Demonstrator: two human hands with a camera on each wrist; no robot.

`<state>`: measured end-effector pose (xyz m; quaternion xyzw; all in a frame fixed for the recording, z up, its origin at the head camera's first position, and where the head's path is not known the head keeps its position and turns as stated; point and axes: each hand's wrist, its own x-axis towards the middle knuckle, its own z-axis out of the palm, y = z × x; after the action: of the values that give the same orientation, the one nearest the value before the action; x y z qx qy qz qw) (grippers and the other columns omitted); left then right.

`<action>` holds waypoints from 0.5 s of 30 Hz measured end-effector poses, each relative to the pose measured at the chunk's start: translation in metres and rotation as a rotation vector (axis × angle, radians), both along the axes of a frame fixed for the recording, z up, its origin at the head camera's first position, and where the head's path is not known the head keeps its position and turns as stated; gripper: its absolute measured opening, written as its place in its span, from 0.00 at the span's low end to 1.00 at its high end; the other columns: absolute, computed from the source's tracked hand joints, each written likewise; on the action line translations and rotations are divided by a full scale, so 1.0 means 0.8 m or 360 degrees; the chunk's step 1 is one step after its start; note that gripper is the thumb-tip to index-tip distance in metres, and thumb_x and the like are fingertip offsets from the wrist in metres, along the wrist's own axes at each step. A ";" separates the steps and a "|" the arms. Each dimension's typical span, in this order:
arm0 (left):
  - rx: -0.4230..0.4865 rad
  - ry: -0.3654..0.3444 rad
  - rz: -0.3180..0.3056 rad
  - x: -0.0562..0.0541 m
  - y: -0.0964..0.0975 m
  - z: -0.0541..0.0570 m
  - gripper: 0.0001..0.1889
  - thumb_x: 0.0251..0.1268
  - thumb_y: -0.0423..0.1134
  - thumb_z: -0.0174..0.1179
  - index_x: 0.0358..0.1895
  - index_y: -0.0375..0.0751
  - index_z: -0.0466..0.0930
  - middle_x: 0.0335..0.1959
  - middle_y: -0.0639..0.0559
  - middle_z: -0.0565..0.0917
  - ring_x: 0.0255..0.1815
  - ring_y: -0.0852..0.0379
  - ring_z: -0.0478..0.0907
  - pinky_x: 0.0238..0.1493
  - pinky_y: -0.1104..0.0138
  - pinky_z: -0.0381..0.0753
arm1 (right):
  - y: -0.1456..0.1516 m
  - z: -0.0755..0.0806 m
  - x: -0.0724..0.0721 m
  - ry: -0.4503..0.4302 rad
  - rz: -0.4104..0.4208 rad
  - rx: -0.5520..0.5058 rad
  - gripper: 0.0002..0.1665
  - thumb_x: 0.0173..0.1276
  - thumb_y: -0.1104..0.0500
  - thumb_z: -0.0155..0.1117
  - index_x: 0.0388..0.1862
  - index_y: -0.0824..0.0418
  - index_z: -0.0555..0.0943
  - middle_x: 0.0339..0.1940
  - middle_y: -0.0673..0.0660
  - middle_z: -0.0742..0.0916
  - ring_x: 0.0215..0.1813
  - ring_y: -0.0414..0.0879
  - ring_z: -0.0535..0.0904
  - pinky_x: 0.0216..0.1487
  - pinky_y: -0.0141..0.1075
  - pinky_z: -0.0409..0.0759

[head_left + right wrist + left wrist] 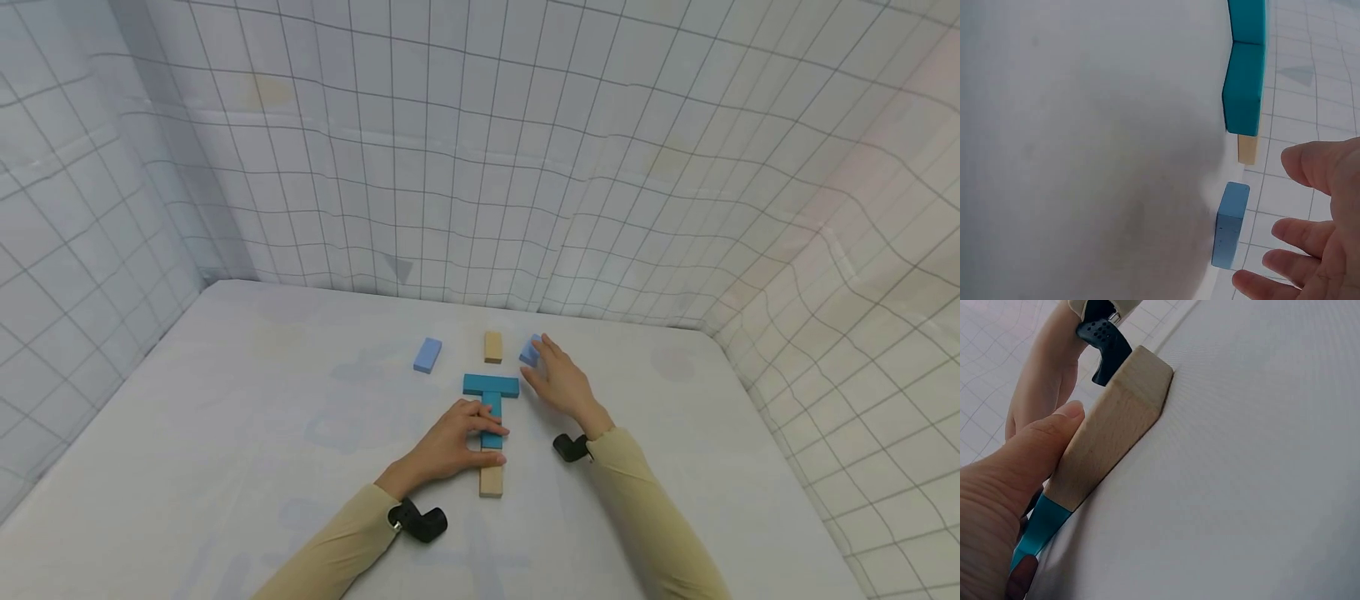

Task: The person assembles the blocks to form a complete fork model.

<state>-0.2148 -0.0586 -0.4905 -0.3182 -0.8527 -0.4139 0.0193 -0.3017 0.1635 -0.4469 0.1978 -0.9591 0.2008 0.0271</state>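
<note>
My left hand (453,442) lies across a column of two blocks. Its thumb touches the pale wooden block (1110,419), and its other fingers reach over the upright teal block (491,404). Across the top of that block lies a second teal block (491,385), making a T shape. Over to the right, my right hand (558,383) has its fingers spread beside a light blue block (1230,225). In the right wrist view its fingertips stand apart from that block, and nothing is in the hand.
Behind the T lies a yellowish wooden block (492,347). Another light blue block (427,355) sits farther left. White cloth covers the table (262,400), and gridded white curtains (450,167) rise at the back and sides. Each wrist wears a black camera (422,523).
</note>
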 end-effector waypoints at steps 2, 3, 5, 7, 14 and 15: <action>0.0001 -0.0002 0.0003 0.001 0.000 0.000 0.21 0.51 0.52 0.71 0.48 0.50 0.85 0.51 0.59 0.77 0.61 0.56 0.65 0.62 0.57 0.64 | 0.000 -0.001 -0.003 -0.0016 0.0003 0.0021 0.37 0.73 0.48 0.54 0.71 0.68 0.61 0.72 0.67 0.61 0.69 0.62 0.61 0.60 0.56 0.67; 0.0002 -0.0004 0.0004 0.001 0.000 0.000 0.21 0.51 0.52 0.71 0.48 0.50 0.85 0.51 0.59 0.77 0.61 0.57 0.65 0.62 0.57 0.64 | 0.000 -0.002 -0.004 -0.0025 0.0002 0.0030 0.37 0.73 0.48 0.54 0.71 0.68 0.61 0.72 0.67 0.61 0.69 0.62 0.61 0.60 0.56 0.66; 0.0006 -0.0007 0.0006 0.001 0.000 0.000 0.21 0.51 0.52 0.71 0.48 0.50 0.85 0.51 0.59 0.77 0.61 0.56 0.65 0.62 0.57 0.63 | -0.001 -0.002 -0.006 -0.0038 0.0003 0.0049 0.36 0.73 0.49 0.54 0.71 0.69 0.61 0.72 0.67 0.61 0.69 0.63 0.61 0.60 0.55 0.66; 0.0010 -0.0013 0.0006 0.002 0.000 0.001 0.21 0.51 0.52 0.71 0.48 0.50 0.85 0.51 0.59 0.77 0.62 0.56 0.64 0.62 0.57 0.63 | -0.001 -0.003 -0.007 -0.0062 -0.0004 0.0074 0.36 0.73 0.49 0.53 0.71 0.70 0.61 0.72 0.67 0.61 0.69 0.62 0.60 0.61 0.55 0.65; 0.0006 -0.0002 0.0007 0.002 0.000 0.002 0.21 0.52 0.53 0.70 0.48 0.50 0.85 0.51 0.58 0.76 0.61 0.55 0.65 0.62 0.57 0.64 | 0.001 -0.005 -0.011 -0.0103 -0.0009 0.0159 0.33 0.74 0.51 0.51 0.70 0.69 0.62 0.72 0.64 0.64 0.69 0.61 0.61 0.63 0.54 0.64; 0.0004 0.0000 0.0008 0.001 0.000 0.002 0.21 0.51 0.53 0.70 0.48 0.50 0.85 0.50 0.58 0.76 0.61 0.56 0.65 0.61 0.57 0.64 | 0.001 -0.005 -0.011 -0.0105 -0.0008 0.0159 0.32 0.74 0.52 0.51 0.70 0.69 0.63 0.72 0.64 0.64 0.69 0.61 0.62 0.62 0.54 0.64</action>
<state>-0.2136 -0.0587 -0.4893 -0.3160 -0.8530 -0.4150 0.0208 -0.3106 0.1644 -0.4510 0.1897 -0.9688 0.1591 -0.0140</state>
